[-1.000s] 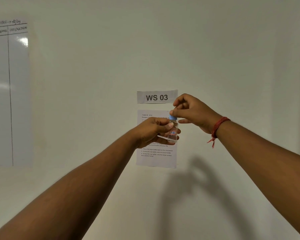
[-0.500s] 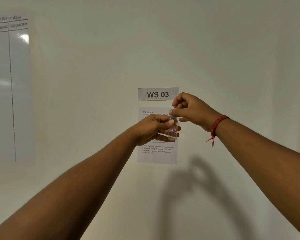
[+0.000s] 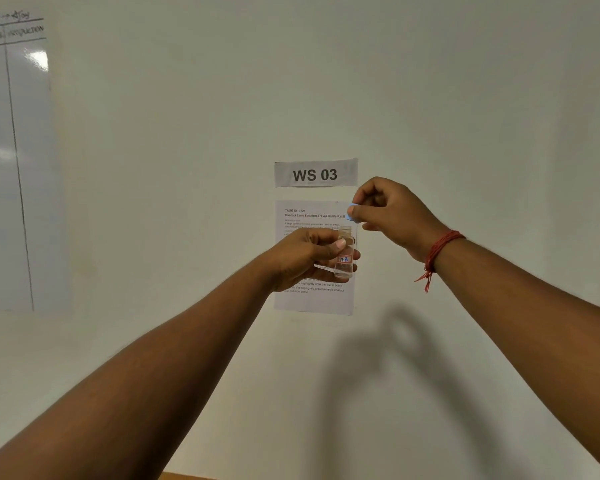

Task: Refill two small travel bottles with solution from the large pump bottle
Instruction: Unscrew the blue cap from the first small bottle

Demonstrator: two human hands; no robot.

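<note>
One clear travel bottle (image 3: 345, 254) sits upright, gripped by the left hand (image 3: 305, 258). Just above its open neck, the right hand (image 3: 392, 216) pinches one blue cap (image 3: 352, 210).

A pale wall (image 3: 430, 81) fills the view. A grey paper sign (image 3: 315, 174) reading "WS 03" is stuck to it near the middle. Just below the sign hangs a printed instruction sheet (image 3: 312, 303), headed "TASK ID 3724". At the wall's left edge is a glossy whiteboard (image 3: 11, 168) with ruled columns and handwritten headings. A thin strip of wooden worktop (image 3: 187, 476) shows at the bottom edge.
</note>
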